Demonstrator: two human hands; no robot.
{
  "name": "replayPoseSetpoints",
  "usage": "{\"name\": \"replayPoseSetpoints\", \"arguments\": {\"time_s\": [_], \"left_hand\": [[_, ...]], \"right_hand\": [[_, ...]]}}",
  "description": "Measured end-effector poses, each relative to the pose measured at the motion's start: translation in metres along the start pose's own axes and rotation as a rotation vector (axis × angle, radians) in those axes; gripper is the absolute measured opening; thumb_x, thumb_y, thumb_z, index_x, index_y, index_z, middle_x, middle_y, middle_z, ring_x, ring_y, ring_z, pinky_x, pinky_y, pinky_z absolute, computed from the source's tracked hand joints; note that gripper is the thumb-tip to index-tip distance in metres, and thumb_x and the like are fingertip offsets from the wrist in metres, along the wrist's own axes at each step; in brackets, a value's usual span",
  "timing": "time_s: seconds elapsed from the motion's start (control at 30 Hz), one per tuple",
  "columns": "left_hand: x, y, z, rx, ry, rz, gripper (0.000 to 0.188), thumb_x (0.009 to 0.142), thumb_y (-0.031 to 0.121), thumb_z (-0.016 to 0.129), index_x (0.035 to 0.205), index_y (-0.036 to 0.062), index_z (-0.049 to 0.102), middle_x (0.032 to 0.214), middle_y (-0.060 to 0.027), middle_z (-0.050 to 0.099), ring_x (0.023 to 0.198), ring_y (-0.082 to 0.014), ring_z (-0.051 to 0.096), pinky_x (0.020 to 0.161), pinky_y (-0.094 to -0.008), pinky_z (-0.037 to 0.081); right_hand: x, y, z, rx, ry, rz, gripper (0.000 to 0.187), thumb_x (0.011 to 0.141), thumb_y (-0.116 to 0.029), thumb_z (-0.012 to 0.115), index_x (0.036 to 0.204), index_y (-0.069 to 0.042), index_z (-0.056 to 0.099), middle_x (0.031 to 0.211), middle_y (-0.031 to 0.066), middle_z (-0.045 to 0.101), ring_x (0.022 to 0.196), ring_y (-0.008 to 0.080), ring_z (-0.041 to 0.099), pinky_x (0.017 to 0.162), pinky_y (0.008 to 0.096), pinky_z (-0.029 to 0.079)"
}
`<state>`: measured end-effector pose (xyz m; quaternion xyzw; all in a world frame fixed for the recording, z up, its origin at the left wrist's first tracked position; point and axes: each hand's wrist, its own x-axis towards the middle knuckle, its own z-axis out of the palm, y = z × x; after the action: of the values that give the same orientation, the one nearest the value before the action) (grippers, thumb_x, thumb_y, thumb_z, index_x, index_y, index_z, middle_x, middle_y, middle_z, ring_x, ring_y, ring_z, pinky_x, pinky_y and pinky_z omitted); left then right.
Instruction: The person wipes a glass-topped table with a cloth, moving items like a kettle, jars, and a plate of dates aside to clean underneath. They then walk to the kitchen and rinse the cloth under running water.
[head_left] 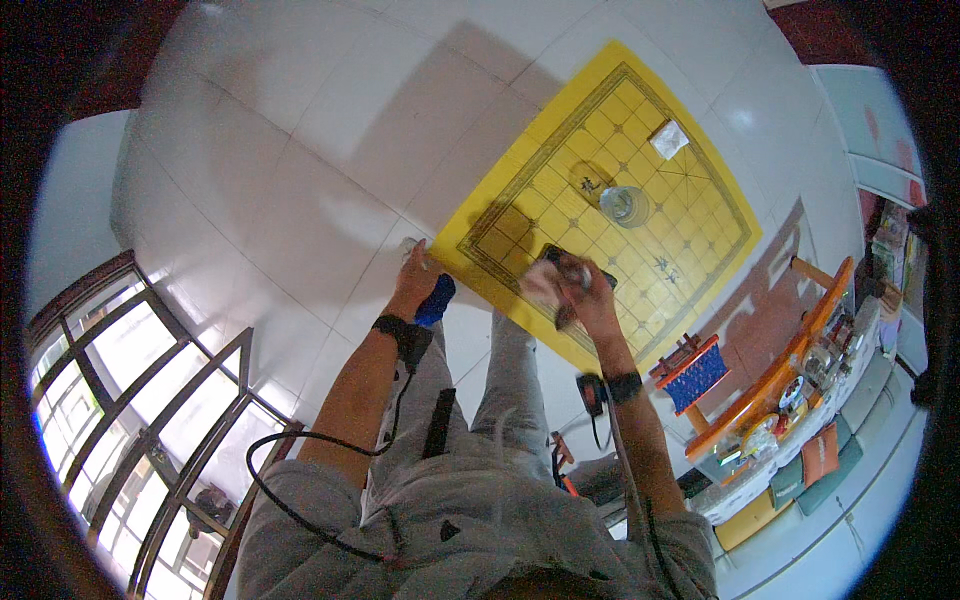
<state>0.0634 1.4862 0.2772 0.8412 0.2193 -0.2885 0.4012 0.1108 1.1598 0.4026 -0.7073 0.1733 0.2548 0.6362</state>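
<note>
My left hand [412, 283] is at the left corner of a yellow Chinese chess board [560, 130], fingers closed around a small whitish thing [408, 244] that may be crumpled tissue. Just beside that wrist a blue shoe [435, 302] shows below. Over the near edge of the board is my right hand [588, 290], smeared by motion, its fingers bent. A pale blurred thing [541, 284] is at its fingers. Beneath it lies a dark flat rectangular object [607, 278], partly hidden. Farther out, a clear glass [622, 205] and a white packet [668, 139] rest on the board.
A small blue-topped folding stool [692, 377] stands at the right. Past it is an orange wooden-edged table [770, 372] with glassware, next to a sofa with an orange cushion [820, 452]. Dark-framed glass doors [165, 400] are at left. A black cable [290, 490] loops from my left wrist.
</note>
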Motion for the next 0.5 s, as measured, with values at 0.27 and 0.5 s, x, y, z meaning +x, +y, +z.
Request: {"name": "replayPoseSetpoints", "arguments": {"time_s": [0.27, 0.5], "left_hand": [[0.015, -0.016, -0.005, -0.157, -0.117, 0.223, 0.032, 0.09, 0.018, 0.055, 0.119, 0.0043, 0.053, 0.113, -0.0144, 0.062, 0.104, -0.0293, 0.059, 0.087, -0.0375, 0.047], [0.013, -0.014, -0.014, 0.066, -0.098, 0.294, 0.03, 0.091, 0.019, 0.05, 0.119, 0.0073, 0.054, 0.109, -0.0161, 0.063, 0.097, -0.0318, 0.062, 0.081, -0.0392, 0.05]], "right_hand": [[0.093, 0.032, 0.11, -0.968, 0.307, -0.446, 0.028, 0.082, -0.02, 0.061, 0.109, -0.012, 0.06, 0.11, 0.015, 0.053, 0.102, 0.0374, 0.048, 0.086, 0.0475, 0.042], [0.07, 0.067, 0.126, -0.711, -0.111, -0.209, 0.025, 0.091, -0.024, 0.052, 0.109, -0.01, 0.06, 0.111, 0.0139, 0.056, 0.099, 0.0354, 0.053, 0.087, 0.0405, 0.045]]}}
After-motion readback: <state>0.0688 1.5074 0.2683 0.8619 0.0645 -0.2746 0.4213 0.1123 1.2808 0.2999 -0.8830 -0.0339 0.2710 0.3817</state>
